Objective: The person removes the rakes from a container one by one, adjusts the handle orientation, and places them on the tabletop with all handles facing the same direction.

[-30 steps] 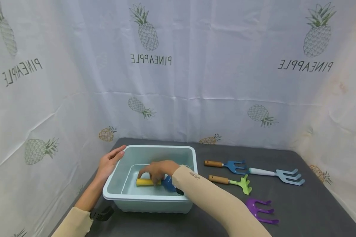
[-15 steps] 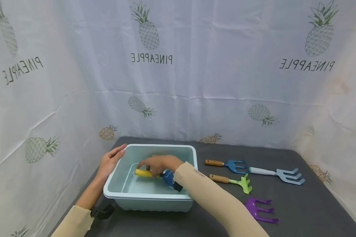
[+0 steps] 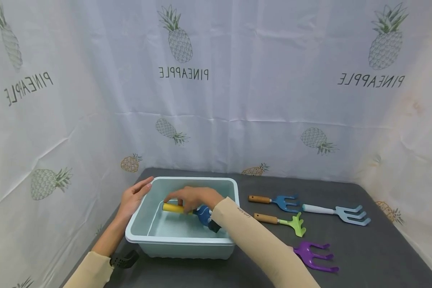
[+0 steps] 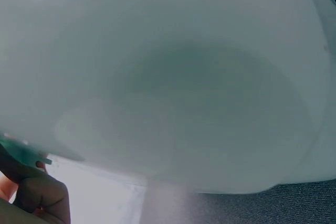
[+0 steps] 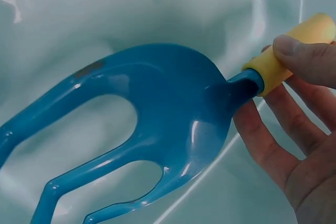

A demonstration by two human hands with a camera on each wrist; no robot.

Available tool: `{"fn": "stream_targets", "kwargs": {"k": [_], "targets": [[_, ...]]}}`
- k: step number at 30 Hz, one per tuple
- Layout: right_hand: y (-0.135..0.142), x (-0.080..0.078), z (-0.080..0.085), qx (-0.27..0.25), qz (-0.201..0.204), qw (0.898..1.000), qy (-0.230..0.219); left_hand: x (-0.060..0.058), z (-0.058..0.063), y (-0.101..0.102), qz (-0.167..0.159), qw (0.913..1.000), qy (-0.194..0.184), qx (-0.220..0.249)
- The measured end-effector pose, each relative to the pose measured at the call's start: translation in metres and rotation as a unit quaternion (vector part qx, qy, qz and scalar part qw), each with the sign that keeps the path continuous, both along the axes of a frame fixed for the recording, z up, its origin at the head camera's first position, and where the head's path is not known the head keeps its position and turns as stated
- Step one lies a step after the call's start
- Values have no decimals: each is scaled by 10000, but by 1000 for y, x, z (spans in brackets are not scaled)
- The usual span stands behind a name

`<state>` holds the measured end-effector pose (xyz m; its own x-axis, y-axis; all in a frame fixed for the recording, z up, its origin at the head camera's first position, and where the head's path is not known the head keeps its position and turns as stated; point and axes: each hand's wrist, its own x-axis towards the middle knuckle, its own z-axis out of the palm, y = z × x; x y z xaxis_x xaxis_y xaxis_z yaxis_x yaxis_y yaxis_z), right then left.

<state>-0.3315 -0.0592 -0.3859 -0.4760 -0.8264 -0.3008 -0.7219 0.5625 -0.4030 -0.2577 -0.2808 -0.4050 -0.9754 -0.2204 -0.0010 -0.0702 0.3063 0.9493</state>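
Observation:
Inside the pale blue-green plastic basin (image 3: 181,240), my right hand (image 3: 194,198) holds a blue hand rake (image 5: 168,93) by its yellow handle (image 5: 294,51). The right wrist view shows the thumb on top of the handle and the fingers beneath it. The rake's tines point away from the palm, over the basin floor. My left hand (image 3: 131,200) grips the basin's left rim, thumb at the edge and fingers along the outer side. In the left wrist view, the basin's outer wall (image 4: 184,103) fills most of the picture and part of the hand (image 4: 42,198) shows at lower left.
Right of the basin on the dark table (image 3: 374,248) lie a blue fork with wooden handle (image 3: 273,201), a green rake (image 3: 281,221), a light blue fork (image 3: 336,212) and a purple fork (image 3: 311,254), partly behind my right arm. A pineapple-print curtain (image 3: 223,96) surrounds the table.
My right hand has raised the blue rake a little within the basin, its yellow handle shifting slightly up and left. The left hand stays on the rim.

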Motion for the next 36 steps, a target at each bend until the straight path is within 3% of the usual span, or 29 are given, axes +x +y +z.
{"fn": "stream_targets", "kwargs": {"k": [13, 18, 24, 36], "targets": [[4, 2, 19, -260, 234, 9994, 72, 2, -3, 2, -16, 9999, 131, -8], [2, 9, 35, -437, 482, 9979, 48, 3, -3, 0, -34, 9999, 105, -78], [4, 20, 57, -543, 754, 9951, 343, 2, -4, -1, -66, 10000, 5, 34], [20, 32, 97, -563, 679, 9949, 486, 2, -3, 0, -31, 9998, -81, 154]]}}
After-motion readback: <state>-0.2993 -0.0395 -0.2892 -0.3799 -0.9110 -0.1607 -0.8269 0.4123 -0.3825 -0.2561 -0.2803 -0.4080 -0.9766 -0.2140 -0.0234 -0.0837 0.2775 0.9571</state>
